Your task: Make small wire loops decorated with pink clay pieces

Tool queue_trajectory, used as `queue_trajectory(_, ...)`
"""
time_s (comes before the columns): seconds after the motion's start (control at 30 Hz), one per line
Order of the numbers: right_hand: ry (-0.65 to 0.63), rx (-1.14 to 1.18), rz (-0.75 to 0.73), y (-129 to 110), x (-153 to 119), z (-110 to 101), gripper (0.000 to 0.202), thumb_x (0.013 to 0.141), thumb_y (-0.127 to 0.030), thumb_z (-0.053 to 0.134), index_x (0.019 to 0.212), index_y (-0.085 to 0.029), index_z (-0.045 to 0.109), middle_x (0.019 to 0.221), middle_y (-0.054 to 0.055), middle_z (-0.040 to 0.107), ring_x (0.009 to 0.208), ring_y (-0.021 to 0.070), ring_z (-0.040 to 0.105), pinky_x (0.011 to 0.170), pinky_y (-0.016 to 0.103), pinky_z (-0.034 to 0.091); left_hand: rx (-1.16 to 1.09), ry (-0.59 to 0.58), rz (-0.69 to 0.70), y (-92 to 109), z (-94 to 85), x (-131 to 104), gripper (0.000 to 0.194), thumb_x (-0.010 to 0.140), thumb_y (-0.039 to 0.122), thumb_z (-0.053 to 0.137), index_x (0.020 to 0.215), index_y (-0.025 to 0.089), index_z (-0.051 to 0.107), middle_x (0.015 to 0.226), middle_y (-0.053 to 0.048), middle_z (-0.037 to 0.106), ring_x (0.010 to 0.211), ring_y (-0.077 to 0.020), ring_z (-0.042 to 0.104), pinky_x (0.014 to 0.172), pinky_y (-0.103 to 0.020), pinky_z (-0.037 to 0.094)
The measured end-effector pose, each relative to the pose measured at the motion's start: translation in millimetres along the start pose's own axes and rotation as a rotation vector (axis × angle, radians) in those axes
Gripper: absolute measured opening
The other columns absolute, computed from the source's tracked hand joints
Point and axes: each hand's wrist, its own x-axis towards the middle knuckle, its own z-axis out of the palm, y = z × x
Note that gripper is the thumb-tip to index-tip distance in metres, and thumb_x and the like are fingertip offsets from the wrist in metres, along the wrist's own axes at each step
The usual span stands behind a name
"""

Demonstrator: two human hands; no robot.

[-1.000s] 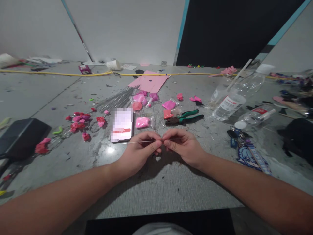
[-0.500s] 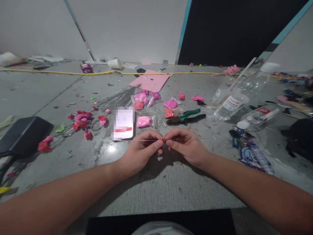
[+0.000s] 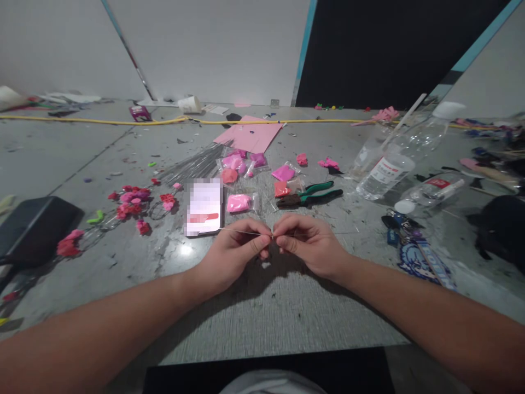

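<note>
Between my two hands runs a thin wire (image 3: 271, 235), pinched near its middle. My left hand (image 3: 241, 243) is closed on it with thumb and forefinger, and the wire's free end sticks out leftward over the phone. Fingertip to fingertip with it, my right hand (image 3: 303, 241) pinches the same wire, whose faint far end points right. A phone (image 3: 204, 207) with a lit, blurred screen lies just beyond my left hand. Past my fingers are a bag of pink clay (image 3: 239, 203), a bag of orange-red clay (image 3: 282, 189) and green-handled pliers (image 3: 309, 196).
A bundle of grey wires (image 3: 192, 164) lies by a pink sheet (image 3: 250, 134). Red and pink clay flowers (image 3: 133, 201) sit at left near a black box-like object (image 3: 39, 227). Clear bottles (image 3: 388, 172) and keychains (image 3: 418, 251) are at right. A yellow cable (image 3: 229, 121) crosses behind.
The wire's left end has tilted up slightly, and a narrow gap shows between my fingertips. Both hands stay in nearly the same place. The whole view has shifted slightly.
</note>
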Motion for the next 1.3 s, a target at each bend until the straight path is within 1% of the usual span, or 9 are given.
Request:
queue_trajectory(0.13, -0.004, 0.029, 0.011, 1, 0, 1, 0.006, 0.094, -0.028, 0.085, 0.096, -0.024, 0.080, 0.092, 0.000, 0.070, 0.069, 0.0078, 0.065, 0.065, 0.022, 0.056, 0.000, 0.010, 0.020, 0, 1.0, -1, 0.008, 0.093, 0.024, 0.084, 0.095, 0.019, 0.078, 0.084, -0.002, 0.074, 0.068, -0.0077, 0.066, 0.065, -0.018, 0.054)
queue_trajectory(0.3, -0.020, 0.075, 0.049, -1, 1, 2, 0.015, 0.095, -0.036, 0.083, 0.092, -0.023, 0.076, 0.085, -0.001, 0.065, 0.068, 0.0096, 0.064, 0.063, 0.023, 0.055, -0.050, -0.039, 0.043, -2, 1.3, -3, 0.004, 0.095, 0.023, 0.082, 0.099, 0.022, 0.080, 0.087, -0.002, 0.075, 0.068, -0.0078, 0.068, 0.069, -0.020, 0.058)
queue_trajectory(0.53, -0.052, 0.054, 0.050, -3, 1, 2, 0.020, 0.093, -0.039, 0.085, 0.088, -0.022, 0.076, 0.088, 0.000, 0.066, 0.069, 0.0098, 0.063, 0.064, 0.025, 0.054, -0.095, -0.098, 0.009, -2, -0.7, -2, 0.003, 0.095, 0.021, 0.082, 0.095, 0.019, 0.080, 0.083, -0.002, 0.073, 0.068, -0.0080, 0.068, 0.070, -0.020, 0.056)
queue_trajectory(0.7, -0.016, 0.089, 0.112, -3, -1, 4, 0.020, 0.094, -0.039, 0.085, 0.093, -0.022, 0.075, 0.084, -0.001, 0.070, 0.067, 0.0096, 0.065, 0.063, 0.023, 0.054, -0.148, -0.072, -0.017, -1, -0.7, -2, 0.006, 0.094, 0.024, 0.083, 0.096, 0.020, 0.079, 0.083, -0.001, 0.074, 0.068, -0.0086, 0.070, 0.068, -0.020, 0.057)
queue_trajectory(0.87, 0.049, 0.116, 0.134, -2, -3, 6, 0.022, 0.095, -0.042, 0.084, 0.096, -0.022, 0.073, 0.078, -0.003, 0.070, 0.067, 0.0095, 0.067, 0.063, 0.022, 0.056, -0.179, -0.039, -0.018, 2, 4.9, -1, 0.006, 0.093, 0.021, 0.085, 0.097, 0.020, 0.081, 0.084, -0.002, 0.078, 0.068, -0.0079, 0.071, 0.067, -0.018, 0.057)
queue_trajectory(1.0, 0.069, 0.110, 0.164, -2, -4, 7, 0.025, 0.094, -0.043, 0.084, 0.097, -0.022, 0.071, 0.080, -0.002, 0.072, 0.067, 0.0099, 0.068, 0.061, 0.022, 0.055, -0.185, 0.025, -0.050, 3, 6.5, 2, 0.006, 0.089, 0.021, 0.088, 0.091, 0.019, 0.083, 0.079, -0.002, 0.077, 0.068, -0.0075, 0.070, 0.066, -0.016, 0.056)
queue_trajectory(1.1, 0.068, 0.088, 0.188, -2, -5, 8, 0.026, 0.093, -0.044, 0.085, 0.098, -0.022, 0.072, 0.081, -0.001, 0.073, 0.067, 0.0104, 0.068, 0.059, 0.022, 0.054, -0.190, 0.021, -0.046, 2, 6.0, 3, 0.005, 0.089, 0.020, 0.088, 0.090, 0.019, 0.084, 0.080, -0.003, 0.077, 0.068, -0.0074, 0.070, 0.066, -0.016, 0.056)
queue_trajectory(1.2, 0.058, 0.083, 0.162, -2, -5, 11, 0.025, 0.090, -0.041, 0.088, 0.095, -0.022, 0.072, 0.081, -0.001, 0.073, 0.067, 0.0107, 0.067, 0.059, 0.023, 0.055, -0.159, 0.006, -0.029, 2, 5.4, 2, 0.005, 0.088, 0.020, 0.088, 0.091, 0.020, 0.085, 0.081, -0.003, 0.077, 0.069, -0.0090, 0.070, 0.067, -0.019, 0.057)
queue_trajectory(1.3, 0.061, 0.098, 0.126, -2, -4, 13, 0.023, 0.088, -0.035, 0.091, 0.091, -0.022, 0.072, 0.081, -0.001, 0.073, 0.067, 0.0100, 0.067, 0.062, 0.023, 0.056, -0.119, 0.031, -0.008, 1, 5.3, 1, 0.007, 0.085, 0.018, 0.090, 0.089, 0.019, 0.085, 0.085, -0.004, 0.078, 0.068, -0.0095, 0.069, 0.066, -0.021, 0.058)
